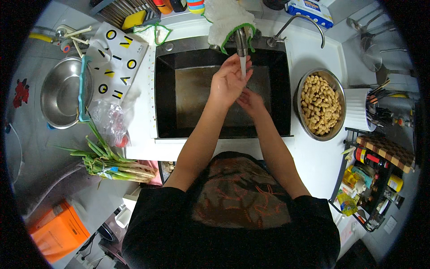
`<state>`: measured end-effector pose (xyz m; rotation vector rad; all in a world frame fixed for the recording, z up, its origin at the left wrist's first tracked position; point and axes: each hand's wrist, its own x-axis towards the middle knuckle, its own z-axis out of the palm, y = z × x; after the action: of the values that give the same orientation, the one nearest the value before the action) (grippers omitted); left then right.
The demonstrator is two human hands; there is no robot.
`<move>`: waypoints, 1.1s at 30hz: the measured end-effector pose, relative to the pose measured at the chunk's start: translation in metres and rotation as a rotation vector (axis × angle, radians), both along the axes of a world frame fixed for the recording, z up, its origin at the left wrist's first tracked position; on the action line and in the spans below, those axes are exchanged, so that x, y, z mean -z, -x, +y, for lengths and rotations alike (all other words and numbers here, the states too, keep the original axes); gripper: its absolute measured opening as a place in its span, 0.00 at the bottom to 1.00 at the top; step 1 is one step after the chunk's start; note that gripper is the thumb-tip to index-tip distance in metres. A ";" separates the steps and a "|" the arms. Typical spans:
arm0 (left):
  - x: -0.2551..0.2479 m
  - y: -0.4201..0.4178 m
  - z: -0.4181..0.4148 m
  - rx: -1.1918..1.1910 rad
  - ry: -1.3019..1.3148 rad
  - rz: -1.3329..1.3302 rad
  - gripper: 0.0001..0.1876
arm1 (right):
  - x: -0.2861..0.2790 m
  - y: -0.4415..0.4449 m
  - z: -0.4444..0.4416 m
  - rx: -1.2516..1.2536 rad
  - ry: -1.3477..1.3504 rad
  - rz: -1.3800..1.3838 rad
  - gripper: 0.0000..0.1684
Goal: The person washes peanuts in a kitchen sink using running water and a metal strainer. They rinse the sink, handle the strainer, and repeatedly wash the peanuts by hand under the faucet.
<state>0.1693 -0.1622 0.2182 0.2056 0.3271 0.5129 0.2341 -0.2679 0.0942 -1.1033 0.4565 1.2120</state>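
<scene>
Under the running faucet (241, 42), my left hand (229, 80) is held palm up with its fingers spread. The stream of water (243, 66) falls onto its fingers. My right hand (252, 101) is just below and to the right, its fingertips partly hidden behind the left hand. Neither hand shows anything in its grasp. Both are above a dark rectangular sink (164, 101), whose bottom looks brownish. A white cloth with green edging (228, 22) is draped about the faucet's base.
A metal bowl (298, 116) of peanuts in shells (319, 104) stands right of the sink, beside a white utensil holder (356, 109). A small curved tap (302, 16) rises behind. To the left are a steel basin (63, 90), a printed bag (116, 64) and tied green onions (111, 164).
</scene>
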 end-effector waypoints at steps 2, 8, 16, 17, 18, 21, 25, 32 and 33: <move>0.037 0.005 0.002 -0.033 0.263 0.084 0.14 | -0.006 0.007 0.019 0.188 -0.473 0.704 0.15; 0.099 -0.020 -0.006 -0.041 0.054 0.533 0.13 | 0.030 0.007 0.043 0.076 -0.662 0.101 0.20; 0.102 -0.018 -0.019 0.289 -1.224 1.080 0.10 | -0.009 0.010 0.014 0.015 0.159 0.115 0.23; 0.119 -0.017 -0.020 0.283 -1.301 1.058 0.11 | -0.011 0.006 0.001 -0.060 0.241 -0.038 0.23; 0.147 -0.012 -0.019 0.263 -1.374 1.050 0.13 | -0.003 0.001 -0.014 -0.149 0.317 -0.188 0.25; 0.178 0.017 -0.010 0.347 -1.625 1.133 0.20 | -0.024 0.000 -0.060 0.002 0.328 -0.195 0.31; 0.169 0.026 0.012 0.464 -1.569 1.162 0.21 | -0.042 -0.010 -0.111 0.498 0.000 -0.204 0.34; 0.151 0.039 0.042 0.304 -1.227 1.107 0.17 | -0.080 -0.019 -0.127 0.871 -0.443 -0.039 0.28; 0.151 0.042 0.044 0.288 -1.205 1.092 0.17 | -0.082 -0.022 -0.128 0.908 -0.527 -0.040 0.28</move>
<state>0.1275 -0.1179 0.0668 1.7103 1.0015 0.2048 0.2563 -0.3960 0.1765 -0.3659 0.4888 0.4485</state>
